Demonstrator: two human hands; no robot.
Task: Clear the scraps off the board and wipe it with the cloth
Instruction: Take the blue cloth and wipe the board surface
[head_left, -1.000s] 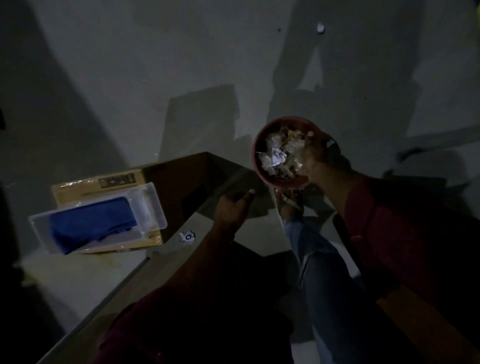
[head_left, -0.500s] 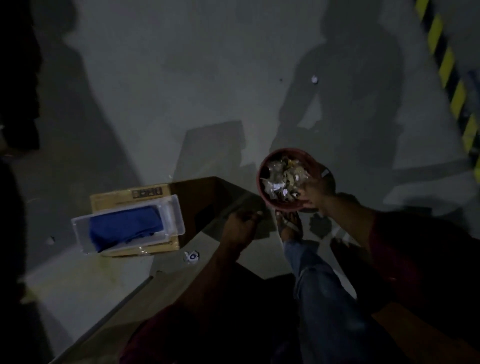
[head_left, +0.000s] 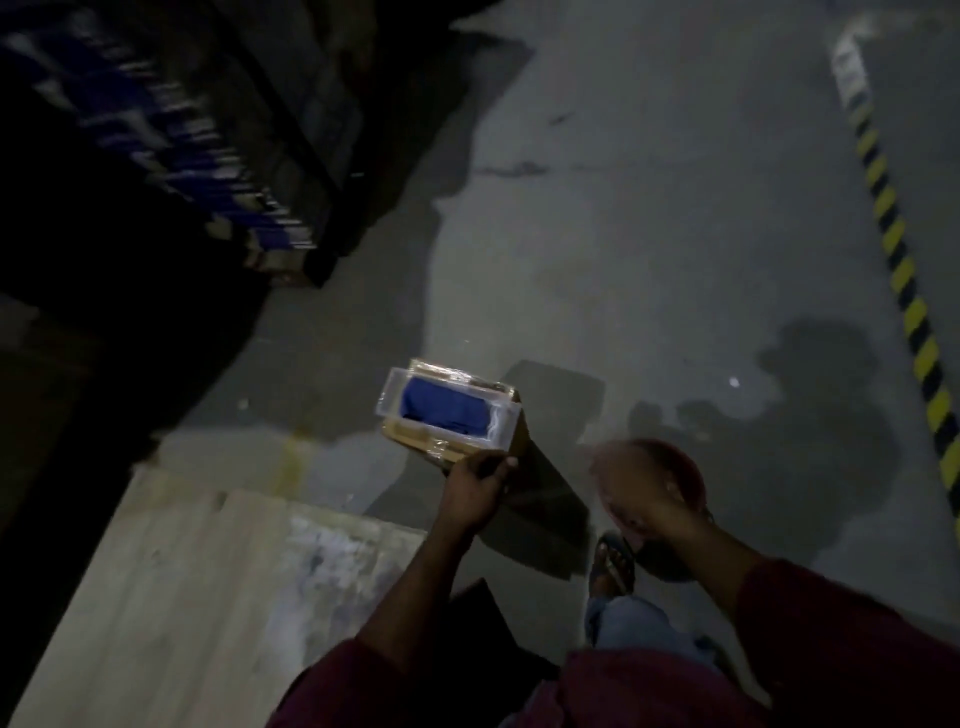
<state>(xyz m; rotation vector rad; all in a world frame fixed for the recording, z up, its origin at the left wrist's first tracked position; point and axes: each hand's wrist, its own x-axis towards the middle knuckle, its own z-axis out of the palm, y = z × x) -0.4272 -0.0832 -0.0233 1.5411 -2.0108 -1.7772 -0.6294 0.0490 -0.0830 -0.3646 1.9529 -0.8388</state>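
Note:
The pale wooden board (head_left: 171, 597) lies at the lower left, with a greyish smear near its right end. A blue cloth (head_left: 447, 413) sits folded in a clear plastic tray (head_left: 506, 428) on top of a cardboard box (head_left: 421, 444). My left hand (head_left: 475, 491) is just below the box's near corner, fingers curled; the dim light hides whether it holds anything. To the right, my right hand (head_left: 636, 491) is motion-blurred and holds the red bowl (head_left: 680, 470) above the floor. The bowl's contents are hidden.
A dark brown table top (head_left: 540, 514) lies under my left hand. Dark stacked racks (head_left: 182, 135) fill the upper left. Yellow-and-black floor tape (head_left: 904, 280) runs down the right. My sandalled foot (head_left: 613, 564) stands on the grey floor, with a wet patch (head_left: 831, 395) beyond it.
The view has swung left and up, so the box and cloth now sit centre frame. My right hand with the red bowl has dropped lower and blurs in motion.

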